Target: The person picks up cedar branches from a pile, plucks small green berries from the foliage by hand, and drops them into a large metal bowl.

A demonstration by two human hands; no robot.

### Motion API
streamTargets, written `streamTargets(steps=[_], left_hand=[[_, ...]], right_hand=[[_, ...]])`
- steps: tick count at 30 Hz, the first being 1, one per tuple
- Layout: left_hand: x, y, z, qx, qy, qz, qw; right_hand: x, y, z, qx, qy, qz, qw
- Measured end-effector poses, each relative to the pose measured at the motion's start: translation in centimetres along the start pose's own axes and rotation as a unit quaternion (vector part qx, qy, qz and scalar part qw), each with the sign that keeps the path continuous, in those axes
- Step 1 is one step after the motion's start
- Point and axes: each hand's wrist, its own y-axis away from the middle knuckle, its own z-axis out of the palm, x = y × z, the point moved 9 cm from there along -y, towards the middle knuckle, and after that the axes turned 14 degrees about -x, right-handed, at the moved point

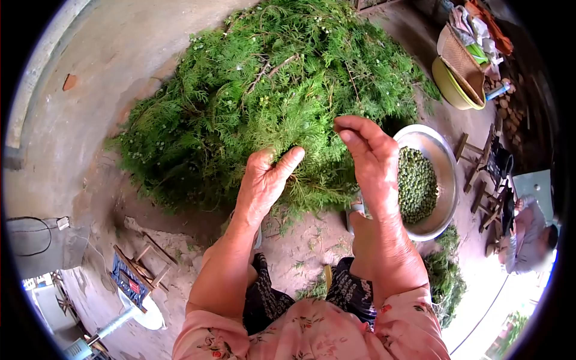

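My left hand (269,174) is closed around a leafy green conifer sprig (303,135), thumb on top, at the near side of a big heap of cut conifer branches (192,114). To the right of the sprig, my right hand (373,147) is raised with thumb and forefinger brought close together. Whatever may be between those fingertips is too small to make out. Beside my right forearm stands a wide metal basin (447,198), partly filled with small round green cones (417,186). My right wrist and forearm overlap its left edge.
A yellow-green tub (447,90) with a wicker basket (459,60) stands at the upper right. Wooden stools (489,204) are beyond the basin, and another person (531,237) sits at the far right. More greenery (444,270) lies below the basin. A folding stool (141,273) stands lower left.
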Motion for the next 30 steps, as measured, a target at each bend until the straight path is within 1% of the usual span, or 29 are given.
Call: streamTargets(steps=[1,2,3,5,6,7,9,13,15,19,22,24,25,27,28,30], left_hand=[[-0.3,0.2,0.6,-0.03,-0.003,-0.041,0.999],[-0.3,0.2,1.0,-0.042,0.004,-0.064,0.997],[-0.7,0.2,1.2,-0.047,0.004,-0.068,0.997],[-1.1,0.1,1.3,-0.058,-0.001,-0.045,0.997],[-1.2,0.1,1.3,-0.058,-0.005,-0.057,0.997],[-1.1,0.1,1.4,-0.059,-0.005,-0.058,0.997],[-0.6,0.0,1.6,-0.05,0.008,-0.049,0.998],[-0.8,-0.1,1.7,-0.05,-0.028,-0.078,0.995],[0.0,-0.1,1.5,0.002,0.008,-0.023,1.0],[-0.1,-0.1,1.1,-0.011,-0.005,-0.015,1.0],[-0.2,0.0,0.8,-0.003,0.021,-0.003,1.0],[-0.3,0.0,0.7,-0.022,-0.035,0.006,0.999],[0.0,0.1,0.8,-0.022,-0.035,0.004,0.999],[-0.6,0.4,0.9,-0.008,0.032,-0.066,0.997],[-0.6,0.4,0.9,-0.008,0.032,-0.066,0.997],[-1.1,0.6,0.4,0.018,0.104,-0.07,0.992]], right_hand=[[1.3,-0.1,0.8,-0.045,-0.078,0.103,0.991],[2.8,0.3,1.9,-0.088,-0.154,0.203,0.963],[3.6,0.6,2.4,-0.101,-0.181,0.22,0.953],[3.6,0.8,3.6,-0.138,-0.256,0.21,0.933],[3.6,0.7,4.0,-0.155,-0.283,0.191,0.927],[3.5,0.8,4.0,-0.153,-0.284,0.192,0.927],[3.1,0.6,3.3,-0.12,-0.247,0.167,0.947],[3.1,0.8,3.7,-0.13,-0.246,0.183,0.943],[3.2,0.9,3.8,-0.123,-0.249,0.187,0.942],[2.7,0.7,4.0,-0.117,-0.28,0.184,0.935],[2.8,0.7,4.6,-0.136,-0.285,0.178,0.932],[3.0,0.8,5.1,-0.142,-0.284,0.172,0.932],[3.1,0.9,5.2,-0.143,-0.263,0.168,0.939],[3.1,1.0,5.4,-0.143,-0.24,0.163,0.946],[3.1,1.0,5.5,-0.137,-0.257,0.17,0.941],[3.3,1.1,5.8,-0.131,-0.275,0.176,0.936]])
